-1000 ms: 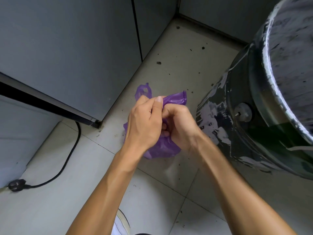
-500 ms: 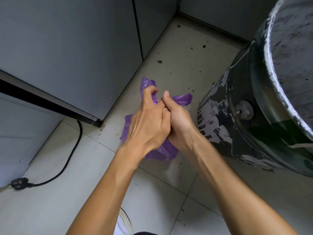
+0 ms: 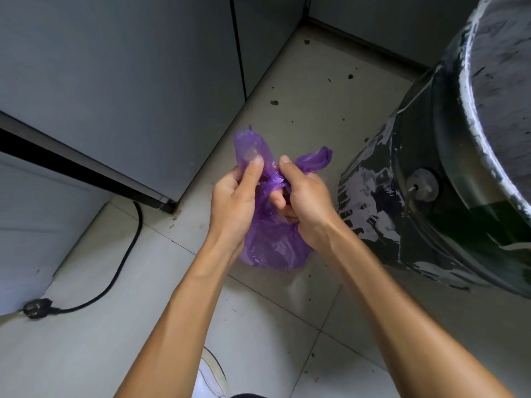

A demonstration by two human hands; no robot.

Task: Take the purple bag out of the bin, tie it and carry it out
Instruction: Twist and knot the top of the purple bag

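The purple bag (image 3: 273, 245) hangs in the air between both hands, outside the bin, above the tiled floor. Its two handle loops stick up past my fingers, one on the left and one on the right, twisted together in the middle. My left hand (image 3: 234, 199) pinches the left loop with thumb and fingers. Gripping the twisted neck beside the right loop is my right hand (image 3: 306, 202). The dark paint-stained bin (image 3: 431, 196) stands at the right, close to my right wrist.
Grey cabinet doors (image 3: 129, 81) fill the left and back. A black cable with a plug (image 3: 37, 307) lies on the floor at the left. A white shoe (image 3: 211, 377) shows at the bottom edge. The tiles carry dark spots.
My hands have drawn slightly apart. The two loops have been pulled further out and now stand up on either side of a twisted middle.
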